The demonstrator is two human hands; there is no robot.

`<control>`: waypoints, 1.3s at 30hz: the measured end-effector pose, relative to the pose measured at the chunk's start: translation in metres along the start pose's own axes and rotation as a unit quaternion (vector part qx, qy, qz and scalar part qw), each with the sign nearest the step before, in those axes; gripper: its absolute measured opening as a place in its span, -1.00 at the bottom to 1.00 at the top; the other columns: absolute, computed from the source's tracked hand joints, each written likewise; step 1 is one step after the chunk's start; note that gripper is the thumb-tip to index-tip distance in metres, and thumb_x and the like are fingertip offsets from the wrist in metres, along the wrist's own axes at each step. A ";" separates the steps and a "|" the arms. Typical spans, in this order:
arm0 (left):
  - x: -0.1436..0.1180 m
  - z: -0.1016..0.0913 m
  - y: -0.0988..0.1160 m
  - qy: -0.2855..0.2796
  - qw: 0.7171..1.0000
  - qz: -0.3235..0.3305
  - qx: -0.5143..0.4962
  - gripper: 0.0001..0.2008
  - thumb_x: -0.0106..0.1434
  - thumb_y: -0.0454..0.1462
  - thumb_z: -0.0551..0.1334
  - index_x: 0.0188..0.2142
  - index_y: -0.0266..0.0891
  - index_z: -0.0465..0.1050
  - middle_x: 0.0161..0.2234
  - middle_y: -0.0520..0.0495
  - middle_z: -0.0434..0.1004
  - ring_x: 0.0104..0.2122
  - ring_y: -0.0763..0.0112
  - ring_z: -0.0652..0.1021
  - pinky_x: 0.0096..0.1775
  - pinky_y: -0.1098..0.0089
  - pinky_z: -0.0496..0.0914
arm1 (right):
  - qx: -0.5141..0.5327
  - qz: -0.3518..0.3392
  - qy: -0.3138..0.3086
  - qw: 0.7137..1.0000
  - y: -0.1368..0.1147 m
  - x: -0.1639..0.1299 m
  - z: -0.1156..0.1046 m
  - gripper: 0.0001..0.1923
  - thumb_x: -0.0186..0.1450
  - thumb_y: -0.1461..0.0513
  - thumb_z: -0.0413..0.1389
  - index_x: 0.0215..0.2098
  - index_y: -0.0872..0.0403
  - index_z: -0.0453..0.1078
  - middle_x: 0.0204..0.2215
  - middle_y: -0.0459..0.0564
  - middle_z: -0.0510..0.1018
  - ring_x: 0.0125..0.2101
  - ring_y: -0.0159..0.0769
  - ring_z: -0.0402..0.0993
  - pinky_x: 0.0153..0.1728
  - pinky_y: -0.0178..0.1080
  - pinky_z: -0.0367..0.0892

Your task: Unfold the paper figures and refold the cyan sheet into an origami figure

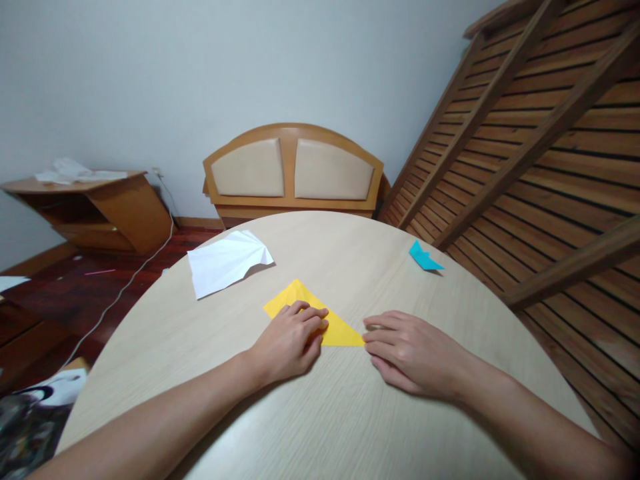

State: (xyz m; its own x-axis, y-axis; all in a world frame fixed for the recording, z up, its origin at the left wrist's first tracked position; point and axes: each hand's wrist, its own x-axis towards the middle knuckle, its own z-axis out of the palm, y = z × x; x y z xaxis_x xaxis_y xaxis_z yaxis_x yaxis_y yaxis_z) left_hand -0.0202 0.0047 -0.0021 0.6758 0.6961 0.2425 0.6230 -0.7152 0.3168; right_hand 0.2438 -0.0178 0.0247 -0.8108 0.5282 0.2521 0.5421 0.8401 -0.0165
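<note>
A sheet of yellow origami paper (337,328), folded into a triangle-like shape with creases near its upper corner, lies on the round table in front of me. My left hand (295,337) rests over its left and middle part, fingers curled and pressing it down, hiding that portion. At the paper's right corner, my right hand (413,350) has its fingers bent together, with the fingertips on the pointed tip. Its thumb is tucked below the other fingers.
The pale round table (350,427) bears a creased white sheet of paper (225,263) at the back left and a small blue folded paper boat (425,257) at the back right. A wooden headboard (290,167) stands behind. Slatted wood panels (565,133) lean at the right.
</note>
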 end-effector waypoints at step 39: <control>-0.030 -0.023 0.002 -0.070 0.993 0.091 0.030 -0.62 0.39 -0.26 0.11 0.17 -0.25 0.35 0.14 -0.24 0.48 0.17 0.09 0.46 0.17 0.11 0.38 | 0.091 0.057 -0.029 0.994 -0.013 0.010 0.006 -0.80 0.34 0.25 0.16 -0.09 0.00 0.54 -0.12 0.02 0.62 -0.11 -0.16 0.54 -0.06 -0.11 0.40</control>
State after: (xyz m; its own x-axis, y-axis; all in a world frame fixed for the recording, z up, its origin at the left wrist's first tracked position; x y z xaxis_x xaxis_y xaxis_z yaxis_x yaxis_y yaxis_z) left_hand -0.0483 -0.0166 0.0123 0.8243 0.5432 0.1594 0.5060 -0.8333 0.2229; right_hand 0.2272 -0.0230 0.0219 -0.7608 0.6226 0.1829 0.5862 0.7803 -0.2180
